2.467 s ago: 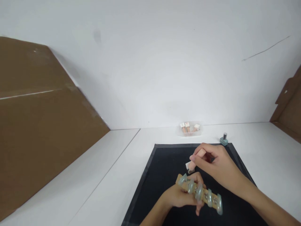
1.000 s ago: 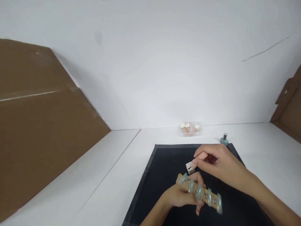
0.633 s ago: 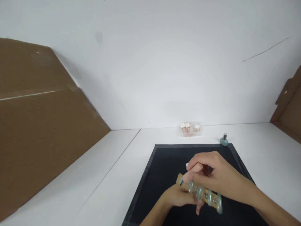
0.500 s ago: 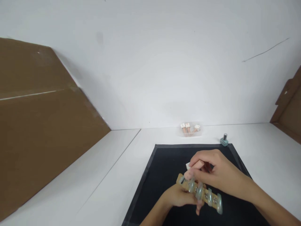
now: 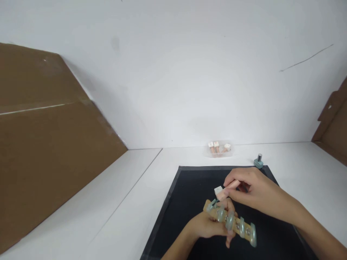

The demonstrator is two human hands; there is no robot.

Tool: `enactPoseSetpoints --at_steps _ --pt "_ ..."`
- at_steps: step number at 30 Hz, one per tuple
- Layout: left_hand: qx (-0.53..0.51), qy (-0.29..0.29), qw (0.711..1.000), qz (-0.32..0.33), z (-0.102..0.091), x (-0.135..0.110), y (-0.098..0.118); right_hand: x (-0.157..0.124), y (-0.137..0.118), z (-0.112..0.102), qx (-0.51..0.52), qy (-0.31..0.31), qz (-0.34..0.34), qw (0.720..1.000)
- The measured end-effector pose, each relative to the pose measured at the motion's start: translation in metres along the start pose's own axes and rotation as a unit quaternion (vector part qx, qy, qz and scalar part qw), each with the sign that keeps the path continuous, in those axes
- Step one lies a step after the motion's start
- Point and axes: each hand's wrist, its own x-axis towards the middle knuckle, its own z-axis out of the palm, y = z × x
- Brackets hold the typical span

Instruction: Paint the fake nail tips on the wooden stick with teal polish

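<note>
My left hand (image 5: pixel 207 225) is closed around a tan strip (image 5: pixel 214 213) fitted with several translucent pale-green curved pieces (image 5: pixel 230 219). Some of its fingers show behind and below the strip, which slants down to the right over the black mat. My right hand (image 5: pixel 255 189) pinches a peach stick with a white square block (image 5: pixel 218 191) at one end, just above the strip's upper left end. A small teal piece (image 5: pixel 213 204) juts up at that end, close under the block. Whether the two touch, I cannot tell.
The black mat (image 5: pixel 195 180) lies on a white table. Behind it stands a clear container (image 5: pixel 227 153) with several white-headed peach sticks. A teal block with a metal post (image 5: pixel 258 162) rests at the mat's far right corner. Cardboard panels (image 5: pixel 54 144) flank both sides.
My right hand has shifted slightly up and right with the peach stick, so the white block shows more fully. My left hand and the strip have barely moved.
</note>
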Motion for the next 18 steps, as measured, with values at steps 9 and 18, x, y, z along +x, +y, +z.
enactPoseSetpoints --at_steps 9,18 --pt "-0.006 -0.019 1.0 0.019 -0.002 -0.001 0.001 -0.002 -0.004 -0.001 0.017 0.017 -0.007 1.0" --pt "0.093 -0.011 0.995 -0.031 0.002 0.001 0.011 0.001 -0.005 0.007 0.012 0.004 -0.034 0.999"
